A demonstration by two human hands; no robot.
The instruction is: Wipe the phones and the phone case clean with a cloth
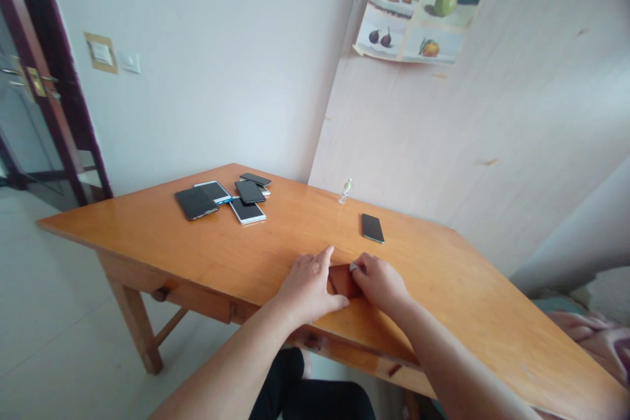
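A flat reddish-brown, phone-sized slab with a dark line across its left part lies on the wooden table near its front edge. My left hand straddles the slab's left end, thumb on the near side and fingers on the far side, gripping it there. Over its right part, my right hand is closed, with bent fingers pressed down. A small whitish piece shows at those fingertips; its kind is not clear. Beyond the hands lies a dark phone, and behind it stands a small clear bottle.
At the back left, several phones lie grouped, some overlapping, including a white-framed one, beside a black tablet and a blue-edged tablet. Drawers run under the front edge. A fruit picture hangs on the wall.
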